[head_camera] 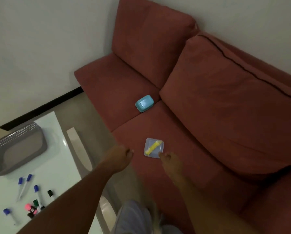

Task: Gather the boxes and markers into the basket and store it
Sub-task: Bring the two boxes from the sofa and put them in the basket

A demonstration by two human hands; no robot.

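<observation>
1. The grey basket [14, 147] stands empty at the far left edge of the white table [62, 166], part of it out of view. It sits well apart from the sofa, so each box must be carried across the gap; a box let go too early would likely land on the floor between them.

2. The markers [31, 198] lie scattered near the table's front left corner, some blue-capped, one pink, some dark. They are round and loose, so a hasty sweep could roll one off the table's edge.

3. The left hand [119, 157] hangs over the front edge of the sofa [209, 115] with fingers curled in, holding nothing visible. It is blurred, so I cannot tell how tightly they are closed.

4. The blue box [144, 103] rests far back on the seat, at the seam between the two cushions. A push there might wedge it into the crack.

5. The clear box [153, 148] with something yellow inside lies near the seat's front edge, between the hands.

6. The right hand [168, 159] has its fingertips at the clear box's near corner, narrowly spread, not yet closed on it. A one-corner pinch could tip the box or pop its lid, if loose, on the soft cushion.
</observation>
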